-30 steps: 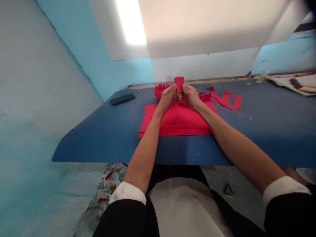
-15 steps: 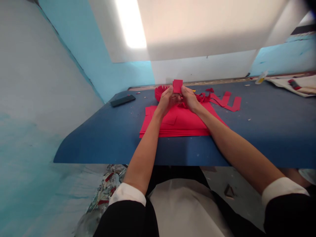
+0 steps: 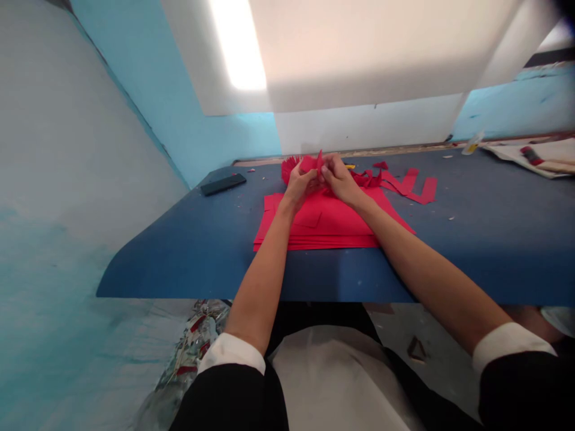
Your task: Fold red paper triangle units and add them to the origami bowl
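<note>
Above a stack of red sheets [image 3: 336,224], my left hand [image 3: 300,184] and my right hand [image 3: 339,181] are close together. Both are closed on a small red paper piece [image 3: 320,161], which stands up between the fingertips, partly bent. Behind my left hand a fringed red paper bundle [image 3: 290,170] shows its spiky edge. Crumpled red paper [image 3: 368,178] lies just right of my right hand. A small cut piece [image 3: 308,218] rests on top of the stack.
A black phone [image 3: 223,184] lies left on the blue table [image 3: 179,239]. At right are red strips [image 3: 420,188], a small glue bottle [image 3: 473,143] and a pale sheet [image 3: 557,149] with a red-capped tube. The wall stands behind.
The small red piece was held flat, facing me; now it is turned and bent upward. My right hand has rotated and moved slightly left, its fingers drawn in against the piece.
</note>
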The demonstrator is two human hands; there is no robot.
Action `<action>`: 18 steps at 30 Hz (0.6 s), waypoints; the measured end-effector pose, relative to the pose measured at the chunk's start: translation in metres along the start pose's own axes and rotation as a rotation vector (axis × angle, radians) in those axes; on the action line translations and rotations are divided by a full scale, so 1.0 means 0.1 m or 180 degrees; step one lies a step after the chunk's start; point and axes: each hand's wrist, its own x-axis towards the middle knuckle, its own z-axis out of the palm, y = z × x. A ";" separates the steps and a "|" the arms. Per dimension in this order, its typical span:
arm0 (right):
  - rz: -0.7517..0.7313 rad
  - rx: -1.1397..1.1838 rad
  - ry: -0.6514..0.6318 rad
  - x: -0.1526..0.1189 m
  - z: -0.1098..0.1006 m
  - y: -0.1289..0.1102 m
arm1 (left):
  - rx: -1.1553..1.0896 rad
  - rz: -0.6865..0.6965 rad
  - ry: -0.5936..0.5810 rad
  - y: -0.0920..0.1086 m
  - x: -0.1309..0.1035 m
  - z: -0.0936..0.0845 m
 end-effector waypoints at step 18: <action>-0.0357 -0.0868 0.0206 -0.02 -0.12 -0.17 | 0.0109 0.0190 0.0441 0.00 0.03 -0.06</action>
